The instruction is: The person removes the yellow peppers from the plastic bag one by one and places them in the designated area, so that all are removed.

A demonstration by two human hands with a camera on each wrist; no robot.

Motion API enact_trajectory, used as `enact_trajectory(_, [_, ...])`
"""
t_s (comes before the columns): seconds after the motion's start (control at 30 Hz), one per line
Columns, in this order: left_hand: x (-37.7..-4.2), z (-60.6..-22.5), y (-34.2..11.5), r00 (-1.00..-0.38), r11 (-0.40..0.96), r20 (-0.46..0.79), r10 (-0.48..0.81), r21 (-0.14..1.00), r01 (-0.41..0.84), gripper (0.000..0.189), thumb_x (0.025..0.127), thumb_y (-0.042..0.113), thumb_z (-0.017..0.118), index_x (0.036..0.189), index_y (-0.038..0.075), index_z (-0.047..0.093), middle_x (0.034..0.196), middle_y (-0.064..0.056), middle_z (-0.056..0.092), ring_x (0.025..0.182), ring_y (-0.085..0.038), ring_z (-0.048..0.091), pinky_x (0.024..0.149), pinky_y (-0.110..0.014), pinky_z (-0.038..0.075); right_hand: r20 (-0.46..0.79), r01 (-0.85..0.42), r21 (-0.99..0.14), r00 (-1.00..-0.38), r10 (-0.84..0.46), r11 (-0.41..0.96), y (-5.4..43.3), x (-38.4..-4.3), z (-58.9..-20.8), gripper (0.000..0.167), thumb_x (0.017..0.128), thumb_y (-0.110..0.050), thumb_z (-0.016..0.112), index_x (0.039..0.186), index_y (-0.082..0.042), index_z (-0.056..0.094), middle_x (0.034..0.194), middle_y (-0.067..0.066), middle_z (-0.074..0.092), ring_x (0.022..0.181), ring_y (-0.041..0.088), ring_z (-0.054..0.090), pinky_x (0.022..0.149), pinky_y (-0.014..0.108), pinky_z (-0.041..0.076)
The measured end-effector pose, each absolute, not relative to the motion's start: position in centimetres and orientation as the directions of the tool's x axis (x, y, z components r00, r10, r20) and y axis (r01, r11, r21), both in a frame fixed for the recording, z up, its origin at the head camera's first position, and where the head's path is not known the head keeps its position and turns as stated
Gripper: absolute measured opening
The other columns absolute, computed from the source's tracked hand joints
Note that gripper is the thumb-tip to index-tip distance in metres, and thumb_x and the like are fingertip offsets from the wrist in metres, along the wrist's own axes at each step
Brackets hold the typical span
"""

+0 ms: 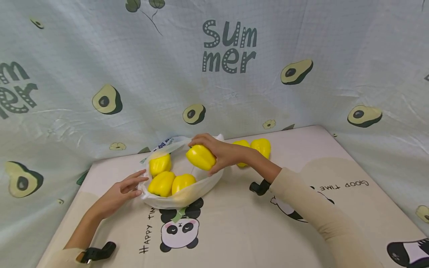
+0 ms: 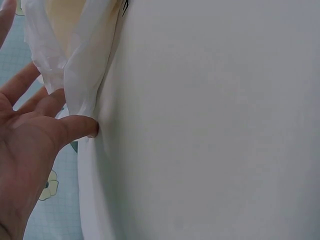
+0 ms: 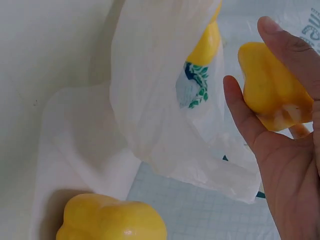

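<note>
Your right hand point(image 1: 225, 150) holds one yellow pepper point(image 1: 201, 157) over the opening of the plastic bag point(image 1: 204, 190), with the thumb on one flank and the fingers on the other. Your left hand point(image 1: 123, 190) has its fingers extended and touching the left edge of the bag. Three further peppers point(image 1: 161, 184) sit inside the bag, along its left and near sides; two other peppers point(image 1: 261, 147) lie to the right of the bag on the tabletop point(image 1: 241, 227). Treat the held pepper as a probably light, firm item with smooth, glossy skin; it should bear a moderate squeeze but may slip if pinched at the narrow end. Grip it across the broad, lobed middle, thumb opposed to fingers, and keep the nails off the skin, which could mark. Treat the bag as the less stable item: its thin film looks limp, so expect the rim to sag and the bag to slide. Steady it at its left edge with low pressure; pulling at a single point could stretch or tear the film
</note>
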State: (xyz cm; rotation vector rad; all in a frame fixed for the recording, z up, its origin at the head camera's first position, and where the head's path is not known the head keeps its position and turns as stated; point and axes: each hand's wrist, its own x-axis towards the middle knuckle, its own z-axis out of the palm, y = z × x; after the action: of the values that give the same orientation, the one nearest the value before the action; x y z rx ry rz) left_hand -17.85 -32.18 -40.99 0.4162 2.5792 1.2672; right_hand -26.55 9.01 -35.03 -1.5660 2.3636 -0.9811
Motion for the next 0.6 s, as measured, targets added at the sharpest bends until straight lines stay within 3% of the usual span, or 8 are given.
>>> enact_trajectory(0.27, [-17.8, -41.1, -32.2, -0.93, 0.577, -0.078, 0.36, 0.802, 0.156, 0.048, 0.101, 0.023, 0.064, 0.144, 0.006, 0.055, 0.167, -0.016, 0.022, 0.149, -0.05, 0.021, 0.097, -0.001, 0.032, 0.219, -0.738, -0.628, -0.472, -0.854, 0.246, 9.7, -25.7, -34.6, 0.095, 0.073, -0.022, 0.093, 0.15, -0.013, 0.037, 0.149, 0.006, 0.043, 0.119, 0.021, 0.049, 0.098, 0.032, 0.053])
enact_trajectory(0.43, [-17.8, -41.2, -32.2, -0.929, 0.571, -0.075, 0.363, 0.805, 0.158, 0.047, 0.101, 0.023, 0.064, 0.144, 0.006, 0.055, 0.167, -0.017, 0.022, 0.149, -0.05, 0.022, 0.097, -0.001, 0.032, 0.188, -0.709, -0.632, -0.532, -0.825, 0.313, 10.0, -25.2, -34.5, 0.095, 0.072, -0.032, 0.093, 0.149, -0.017, 0.04, 0.143, 0.001, 0.049, 0.112, 0.018, 0.054, 0.091, 0.029, 0.055])
enact_trajectory(0.6, [-17.7, -41.2, -32.3, -0.928, 0.57, -0.07, 0.367, 0.805, 0.165, 0.047, 0.101, 0.022, 0.064, 0.144, 0.005, 0.055, 0.167, -0.017, 0.022, 0.149, -0.05, 0.022, 0.098, -0.002, 0.032, 0.186, -0.687, -0.622, -0.596, -0.781, 0.376, 10.2, -25.1, -34.5, 0.095, 0.07, -0.04, 0.093, 0.148, -0.019, 0.043, 0.139, -0.002, 0.053, 0.109, 0.017, 0.055, 0.092, 0.037, 0.057])
